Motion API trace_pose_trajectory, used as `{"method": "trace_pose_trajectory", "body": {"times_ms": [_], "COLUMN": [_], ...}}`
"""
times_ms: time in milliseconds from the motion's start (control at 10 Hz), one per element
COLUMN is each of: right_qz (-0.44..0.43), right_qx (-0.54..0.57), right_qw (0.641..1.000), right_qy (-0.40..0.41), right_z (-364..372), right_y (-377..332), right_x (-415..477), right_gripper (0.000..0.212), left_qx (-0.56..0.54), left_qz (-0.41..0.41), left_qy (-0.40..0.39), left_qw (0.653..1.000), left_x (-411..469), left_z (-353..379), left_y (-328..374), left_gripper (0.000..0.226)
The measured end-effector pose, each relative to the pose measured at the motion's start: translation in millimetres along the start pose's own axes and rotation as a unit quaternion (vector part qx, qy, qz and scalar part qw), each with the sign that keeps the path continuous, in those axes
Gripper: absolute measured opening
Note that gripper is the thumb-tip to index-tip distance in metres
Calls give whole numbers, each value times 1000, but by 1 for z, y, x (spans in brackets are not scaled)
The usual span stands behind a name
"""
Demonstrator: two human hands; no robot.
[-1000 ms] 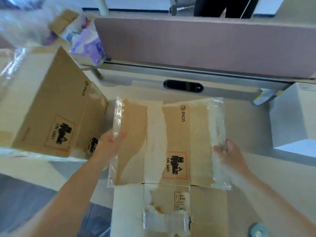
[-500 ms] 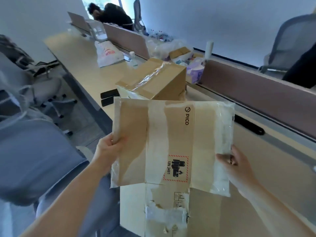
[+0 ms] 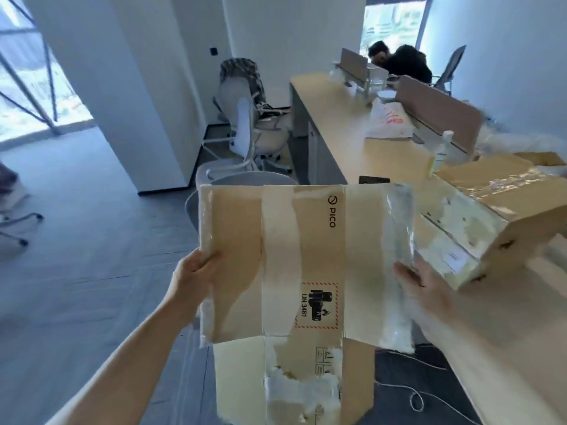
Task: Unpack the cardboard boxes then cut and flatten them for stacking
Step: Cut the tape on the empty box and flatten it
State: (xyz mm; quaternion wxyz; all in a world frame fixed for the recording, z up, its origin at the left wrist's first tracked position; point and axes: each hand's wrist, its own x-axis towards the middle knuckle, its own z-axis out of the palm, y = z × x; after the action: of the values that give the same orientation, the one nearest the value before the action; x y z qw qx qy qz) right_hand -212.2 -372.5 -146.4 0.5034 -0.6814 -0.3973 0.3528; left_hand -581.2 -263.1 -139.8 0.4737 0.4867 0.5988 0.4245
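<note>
Bright daylight comes from a large window (image 3: 33,87) on the left and a smaller window (image 3: 394,23) at the far end, both washed out, leaving everything pale and low in contrast. Clear tape (image 3: 518,184) on the closed box (image 3: 466,176) at right glints, while the right hand (image 3: 429,296) and the taped edge of the flattened box (image 3: 306,240) it grips are smeared by motion. The pillar (image 3: 122,87) and desk (image 3: 331,118) lean and bow toward the edges.

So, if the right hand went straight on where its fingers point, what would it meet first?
The flattened cardboard: the right hand grips its taped edge, fingers aimed across the panel. What lies beyond is unclear.
</note>
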Motion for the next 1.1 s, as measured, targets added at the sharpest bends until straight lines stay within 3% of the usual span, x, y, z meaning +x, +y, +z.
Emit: {"method": "trace_pose_trajectory", "body": {"times_ms": [100, 400, 500, 800, 1000, 1100], "right_qz": [-22, -71, -87, -65, -60, -72], "right_qx": [-17, -48, -30, 62, 98, 92], "right_qw": [998, 987, 981, 971, 962, 962], "right_qy": [-48, -135, -171, -223, -248, -247], "right_z": [91, 330, 387, 520, 589, 629], "right_y": [-31, -111, -133, -182, -215, -230], "right_x": [-14, -43, -40, 20, 83, 110], "right_gripper": [12, 24, 26, 15, 12, 13], "left_qx": [-27, -67, -75, -63, 11, -31], "left_qz": [-3, 11, -13, 12, 24, 26], "left_qy": [41, 151, 192, 261, 295, 295], "left_qw": [999, 986, 978, 963, 955, 954], "left_x": [8, 23, 47, 99, 155, 192], "left_z": [-100, -344, -408, -491, -523, -544], "left_y": [-13, -29, -51, -32, -8, 2], "left_gripper": [13, 16, 32, 27, 59, 29]}}
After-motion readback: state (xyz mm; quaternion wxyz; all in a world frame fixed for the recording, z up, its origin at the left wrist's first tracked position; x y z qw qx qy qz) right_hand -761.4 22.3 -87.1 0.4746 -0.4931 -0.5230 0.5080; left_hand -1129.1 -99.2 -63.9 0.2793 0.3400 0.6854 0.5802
